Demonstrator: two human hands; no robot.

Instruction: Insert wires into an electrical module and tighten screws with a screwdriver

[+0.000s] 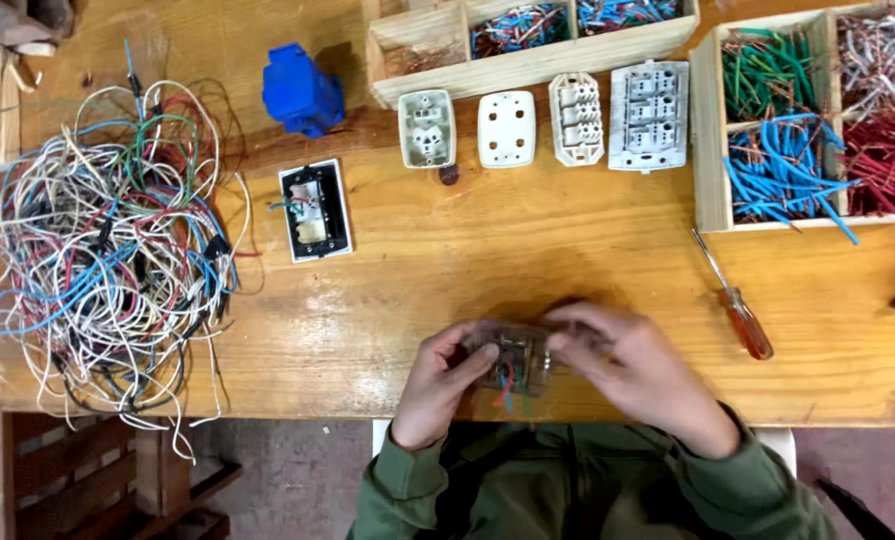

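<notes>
I hold a small clear box [513, 362] with coloured wires inside between both hands at the table's [488, 270] near edge; my left hand [438, 380] grips its side, my right hand [628, 365] curls closed over its top

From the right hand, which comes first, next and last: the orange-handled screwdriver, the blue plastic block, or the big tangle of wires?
From the right hand, in the head view:
1. Orange-handled screwdriver, on the bench just to the hand's right.
2. Blue plastic block, toward the far edge, up and to the left.
3. Tangle of wires, at the bench's far left end.
</notes>
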